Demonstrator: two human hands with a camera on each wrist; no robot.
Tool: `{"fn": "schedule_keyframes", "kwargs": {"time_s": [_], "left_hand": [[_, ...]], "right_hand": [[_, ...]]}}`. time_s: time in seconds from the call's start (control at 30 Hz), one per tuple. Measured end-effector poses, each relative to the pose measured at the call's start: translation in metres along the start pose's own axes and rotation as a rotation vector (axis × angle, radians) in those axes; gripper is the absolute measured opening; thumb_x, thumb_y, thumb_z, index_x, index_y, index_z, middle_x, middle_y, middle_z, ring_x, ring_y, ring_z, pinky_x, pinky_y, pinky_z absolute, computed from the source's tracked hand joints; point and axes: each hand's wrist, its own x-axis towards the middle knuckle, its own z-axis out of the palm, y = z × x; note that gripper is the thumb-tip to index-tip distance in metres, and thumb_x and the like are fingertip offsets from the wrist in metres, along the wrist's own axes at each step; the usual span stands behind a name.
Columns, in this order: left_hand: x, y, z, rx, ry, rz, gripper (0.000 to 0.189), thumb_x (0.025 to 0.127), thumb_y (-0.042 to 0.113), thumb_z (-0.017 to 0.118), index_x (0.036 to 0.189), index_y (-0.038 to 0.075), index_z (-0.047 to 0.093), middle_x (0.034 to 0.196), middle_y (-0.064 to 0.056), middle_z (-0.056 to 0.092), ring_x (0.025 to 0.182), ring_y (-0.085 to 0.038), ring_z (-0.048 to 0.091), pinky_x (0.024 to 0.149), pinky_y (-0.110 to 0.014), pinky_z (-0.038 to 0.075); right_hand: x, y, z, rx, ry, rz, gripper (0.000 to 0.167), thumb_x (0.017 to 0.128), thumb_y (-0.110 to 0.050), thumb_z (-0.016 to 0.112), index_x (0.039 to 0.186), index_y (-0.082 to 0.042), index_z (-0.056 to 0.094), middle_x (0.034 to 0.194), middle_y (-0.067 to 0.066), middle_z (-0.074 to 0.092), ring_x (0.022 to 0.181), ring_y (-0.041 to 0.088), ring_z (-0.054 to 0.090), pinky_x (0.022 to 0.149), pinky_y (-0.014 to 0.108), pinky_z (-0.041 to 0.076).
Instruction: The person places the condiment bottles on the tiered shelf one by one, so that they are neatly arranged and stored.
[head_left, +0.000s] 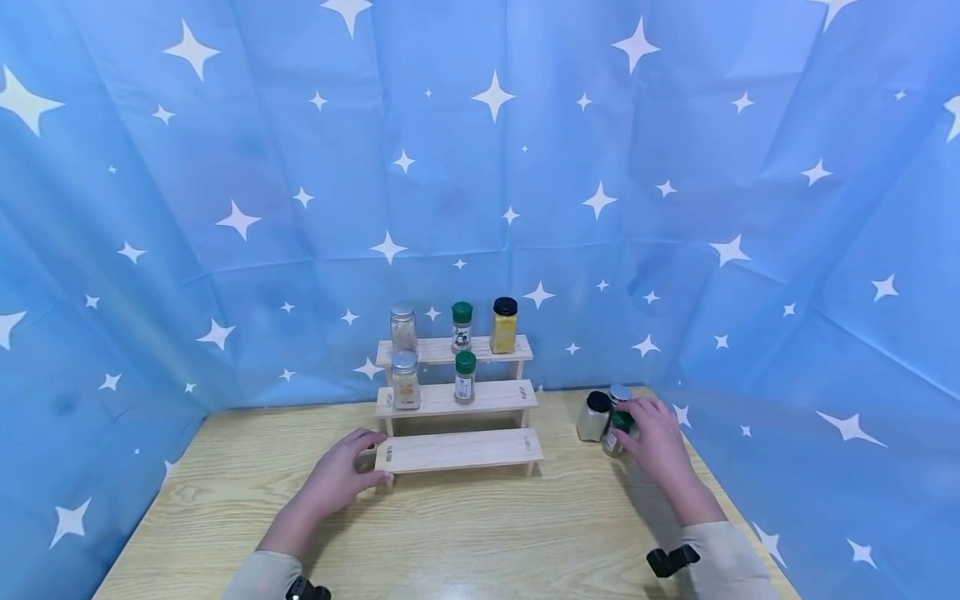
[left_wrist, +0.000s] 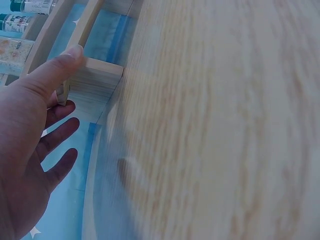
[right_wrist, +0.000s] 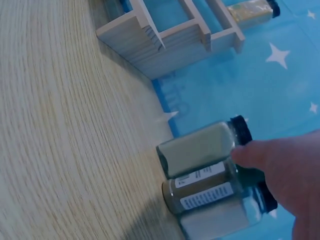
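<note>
My left hand [head_left: 341, 475] pinches the left end of the bottom step of a three-step wooden rack [head_left: 465, 450]. In the left wrist view its thumb lies along the step's front edge, while the other fingers are spread behind. At the table's right side my right hand [head_left: 658, 442] grips a green-capped spice jar [head_left: 613, 443] by its cap. Close against that jar stands a black-capped jar with pale contents [head_left: 592, 421]. A silver-capped jar [head_left: 619, 392] is behind, partly hidden by the fingers. The right wrist view shows printed labels on the brown-filled green-capped jar [right_wrist: 200, 187].
The top step carries a silver-capped jar [head_left: 403, 327], a green-capped jar [head_left: 461, 329] and a black-capped yellow jar [head_left: 504, 327]. On the middle step are a silver-capped jar [head_left: 406, 385] and a green-capped jar [head_left: 465, 382]. A blue star-patterned curtain [head_left: 450, 167] surrounds the wooden table [head_left: 480, 533].
</note>
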Motion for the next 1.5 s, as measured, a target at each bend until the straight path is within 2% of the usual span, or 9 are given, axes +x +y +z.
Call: {"fn": "schedule_keyframes", "kwargs": {"time_s": [0.23, 0.43, 0.53, 0.63, 0.73, 0.83, 0.93, 1.2, 1.5], "left_hand": [[0.001, 0.001, 0.000, 0.007, 0.001, 0.000, 0.071, 0.091, 0.031, 0.095, 0.153, 0.012, 0.065, 0.147, -0.006, 0.066, 0.136, -0.037, 0.064, 0.116, -0.062, 0.052], [0.001, 0.001, 0.000, 0.015, 0.001, 0.002, 0.072, 0.091, 0.033, 0.094, 0.153, 0.012, 0.065, 0.146, -0.006, 0.066, 0.136, -0.037, 0.064, 0.115, -0.062, 0.052], [0.000, 0.000, 0.000, 0.012, 0.001, 0.004, 0.072, 0.091, 0.033, 0.094, 0.153, 0.012, 0.065, 0.146, -0.006, 0.066, 0.135, -0.037, 0.064, 0.115, -0.062, 0.052], [0.000, -0.001, 0.000, 0.013, -0.003, -0.002, 0.073, 0.090, 0.034, 0.095, 0.154, 0.013, 0.064, 0.147, -0.005, 0.065, 0.135, -0.036, 0.064, 0.115, -0.062, 0.053], [0.000, -0.001, 0.001, 0.013, -0.005, -0.008, 0.073, 0.091, 0.034, 0.094, 0.154, 0.014, 0.064, 0.147, -0.005, 0.065, 0.135, -0.036, 0.064, 0.115, -0.062, 0.053], [0.000, -0.001, 0.001, 0.008, -0.009, -0.020, 0.073, 0.091, 0.034, 0.094, 0.155, 0.014, 0.064, 0.148, -0.004, 0.065, 0.137, -0.036, 0.063, 0.115, -0.061, 0.053], [0.000, -0.001, 0.002, 0.004, -0.013, -0.031, 0.073, 0.092, 0.035, 0.094, 0.155, 0.016, 0.064, 0.149, -0.004, 0.065, 0.138, -0.035, 0.062, 0.116, -0.060, 0.053], [-0.001, 0.001, 0.000, 0.008, -0.006, -0.027, 0.072, 0.092, 0.038, 0.092, 0.154, 0.015, 0.064, 0.149, -0.006, 0.065, 0.139, -0.038, 0.061, 0.115, -0.063, 0.052], [-0.001, 0.001, 0.000, 0.008, 0.002, -0.019, 0.071, 0.092, 0.038, 0.093, 0.154, 0.016, 0.065, 0.148, -0.005, 0.065, 0.139, -0.038, 0.062, 0.116, -0.063, 0.052]], "right_hand": [[0.000, 0.005, 0.004, 0.022, 0.055, -0.036, 0.039, 0.085, -0.002, 0.094, 0.120, 0.003, 0.078, 0.121, 0.023, 0.073, 0.117, 0.047, 0.059, 0.102, 0.072, 0.045], [-0.002, -0.002, 0.006, 0.153, 0.111, -0.041, 0.038, 0.086, -0.001, 0.093, 0.120, 0.004, 0.078, 0.120, 0.022, 0.073, 0.116, 0.046, 0.061, 0.100, 0.068, 0.049], [-0.003, -0.008, 0.007, 0.215, 0.128, -0.033, 0.038, 0.089, -0.001, 0.092, 0.124, 0.003, 0.078, 0.121, 0.020, 0.072, 0.115, 0.043, 0.065, 0.095, 0.062, 0.054], [-0.001, -0.015, 0.006, 0.274, 0.136, -0.015, 0.038, 0.090, -0.001, 0.091, 0.126, 0.001, 0.078, 0.122, 0.017, 0.071, 0.111, 0.039, 0.068, 0.087, 0.049, 0.060], [0.001, -0.025, 0.005, 0.360, 0.129, 0.009, 0.039, 0.091, 0.001, 0.090, 0.128, 0.001, 0.078, 0.125, 0.018, 0.069, 0.111, 0.039, 0.070, 0.088, 0.036, 0.066], [0.004, -0.035, 0.002, 0.458, 0.096, 0.041, 0.040, 0.095, -0.001, 0.087, 0.133, 0.002, 0.075, 0.130, 0.018, 0.066, 0.115, 0.039, 0.070, 0.095, 0.022, 0.062], [0.007, -0.044, -0.001, 0.539, 0.061, 0.073, 0.041, 0.099, -0.006, 0.085, 0.139, -0.001, 0.074, 0.135, 0.017, 0.065, 0.116, 0.037, 0.070, 0.093, 0.013, 0.059], [0.021, -0.071, -0.005, 0.635, -0.003, 0.091, 0.047, 0.099, -0.011, 0.085, 0.143, -0.003, 0.072, 0.145, 0.016, 0.064, 0.120, 0.033, 0.071, 0.096, 0.014, 0.058], [0.036, -0.090, -0.001, 0.744, -0.033, 0.065, 0.039, 0.101, -0.015, 0.084, 0.137, -0.004, 0.072, 0.139, 0.014, 0.071, 0.125, 0.029, 0.071, 0.105, 0.022, 0.058]]}}
